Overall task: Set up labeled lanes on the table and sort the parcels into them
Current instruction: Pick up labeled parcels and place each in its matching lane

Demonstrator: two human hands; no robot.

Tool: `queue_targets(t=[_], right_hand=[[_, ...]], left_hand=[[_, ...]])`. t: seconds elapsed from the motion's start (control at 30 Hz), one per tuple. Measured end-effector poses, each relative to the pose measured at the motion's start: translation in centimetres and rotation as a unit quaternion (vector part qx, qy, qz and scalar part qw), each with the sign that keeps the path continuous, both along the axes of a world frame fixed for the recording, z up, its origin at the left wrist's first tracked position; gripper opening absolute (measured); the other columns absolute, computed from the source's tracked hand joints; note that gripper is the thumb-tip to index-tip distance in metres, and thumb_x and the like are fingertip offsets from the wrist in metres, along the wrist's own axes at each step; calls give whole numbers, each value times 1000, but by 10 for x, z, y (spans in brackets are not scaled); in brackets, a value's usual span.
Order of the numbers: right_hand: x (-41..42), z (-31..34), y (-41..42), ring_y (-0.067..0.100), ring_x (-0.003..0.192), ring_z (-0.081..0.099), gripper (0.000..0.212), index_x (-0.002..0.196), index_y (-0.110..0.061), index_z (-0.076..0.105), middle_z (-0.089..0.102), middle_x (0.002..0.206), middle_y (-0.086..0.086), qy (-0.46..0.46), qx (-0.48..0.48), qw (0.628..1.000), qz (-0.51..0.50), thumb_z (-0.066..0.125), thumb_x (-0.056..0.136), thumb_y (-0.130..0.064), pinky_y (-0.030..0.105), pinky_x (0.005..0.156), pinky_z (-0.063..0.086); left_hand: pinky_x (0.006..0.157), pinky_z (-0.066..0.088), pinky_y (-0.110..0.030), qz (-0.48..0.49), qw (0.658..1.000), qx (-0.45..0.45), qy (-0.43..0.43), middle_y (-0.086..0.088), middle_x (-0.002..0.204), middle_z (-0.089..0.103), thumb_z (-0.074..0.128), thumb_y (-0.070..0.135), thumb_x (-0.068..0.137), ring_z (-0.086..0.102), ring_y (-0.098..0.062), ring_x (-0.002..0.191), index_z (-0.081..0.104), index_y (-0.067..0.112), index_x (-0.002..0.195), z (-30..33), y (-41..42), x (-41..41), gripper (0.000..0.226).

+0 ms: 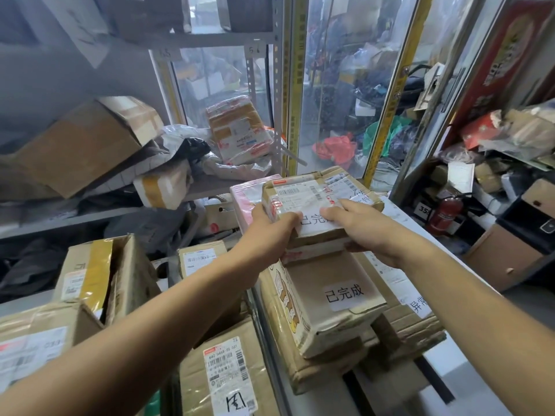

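Parcel (318, 205) gripped by two hands (270, 232) (365, 228).

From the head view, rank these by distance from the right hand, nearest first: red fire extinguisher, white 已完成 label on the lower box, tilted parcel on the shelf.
From the right hand:
1. White 已完成 label, just below, on the lower box.
2. Red fire extinguisher, to the right, on the floor.
3. Tilted parcel, up left on the shelf.

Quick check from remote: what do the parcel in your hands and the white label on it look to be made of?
The held parcel looks like brown corrugated cardboard, matte, with glossy clear tape catching glare over its shipping labels. The white label under the left hand and right hand looks like plain matte paper with black printed characters; whether it is adhesive cannot be told.
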State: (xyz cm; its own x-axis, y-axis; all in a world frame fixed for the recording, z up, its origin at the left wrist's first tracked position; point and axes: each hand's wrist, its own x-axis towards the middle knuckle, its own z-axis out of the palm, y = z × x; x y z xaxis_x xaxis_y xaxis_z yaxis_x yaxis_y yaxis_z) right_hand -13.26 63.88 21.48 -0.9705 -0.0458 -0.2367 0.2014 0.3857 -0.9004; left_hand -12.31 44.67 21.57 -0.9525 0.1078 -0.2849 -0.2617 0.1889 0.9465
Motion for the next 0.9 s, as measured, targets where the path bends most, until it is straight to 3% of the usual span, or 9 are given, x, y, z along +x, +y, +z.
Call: queue_targets(t=[0.13,0.2,0.3,0.33,0.4,0.47,0.6,0.73,0.9], right_hand=[[1,2,-2,-8,71,65,16,105,-37,66,70,84,-29,9,1,1000,8,57,96,-46,12,52,46],[0,2,-1,-1,86,65,21,111,-41,66,71,98,-25,18,12,1000,1,57,95,-49,18,63,45],[3,9,-3,-17,84,59,5,98,-54,60,61,92,-42,34,40,999,-13,58,93,-53,15,72,43],[4,12,-4,-17,94,57,20,112,-53,58,58,104,-39,43,61,997,-14,58,92,-55,17,82,44],[8,18,-7,6,128,49,62,147,-40,39,49,142,-17,73,117,990,-35,56,91,-61,36,106,41],[13,25,-12,19,140,41,74,155,-35,27,37,157,-5,111,159,980,-50,54,91,-62,45,114,34],[28,38,-29,19,145,31,71,156,-29,27,34,159,-2,214,241,945,-51,53,95,-55,39,116,27],[45,52,-60,19,141,34,67,155,-26,31,42,153,-1,307,288,907,-26,54,96,-47,32,110,29],[64,67,-119,14,130,46,65,153,-26,36,51,145,-2,374,281,883,27,57,95,-47,13,93,27]], left_hand=[[87,58,-50,-12,1000,4,11,6,119,64,60,53,72,69,-21,101,33,30,137,2,-5,1,75],[90,56,-52,-21,1000,-3,16,6,121,63,59,57,71,68,-22,104,32,33,136,5,-6,1,74],[96,52,-50,-26,999,-4,33,5,129,61,60,57,71,65,-21,109,31,35,140,8,-7,1,78],[99,50,-49,-26,999,-8,41,5,133,59,60,57,71,64,-21,113,29,35,143,9,-8,0,81],[104,45,-48,-25,998,-26,53,3,143,53,60,58,72,59,-24,121,21,39,149,13,-10,0,89],[110,39,-45,-23,997,-49,63,0,152,44,61,58,79,53,-26,128,12,39,154,15,-15,-1,91],[101,32,-29,-19,986,-108,127,-2,159,31,58,51,92,39,-22,139,7,34,156,22,-30,1,84],[113,34,-38,-26,939,-228,256,-4,154,37,58,50,92,39,-18,138,21,25,154,43,-61,12,77],[83,35,-13,-11,888,-298,349,17,125,50,58,50,91,50,-1,110,40,29,144,69,-130,41,60]])
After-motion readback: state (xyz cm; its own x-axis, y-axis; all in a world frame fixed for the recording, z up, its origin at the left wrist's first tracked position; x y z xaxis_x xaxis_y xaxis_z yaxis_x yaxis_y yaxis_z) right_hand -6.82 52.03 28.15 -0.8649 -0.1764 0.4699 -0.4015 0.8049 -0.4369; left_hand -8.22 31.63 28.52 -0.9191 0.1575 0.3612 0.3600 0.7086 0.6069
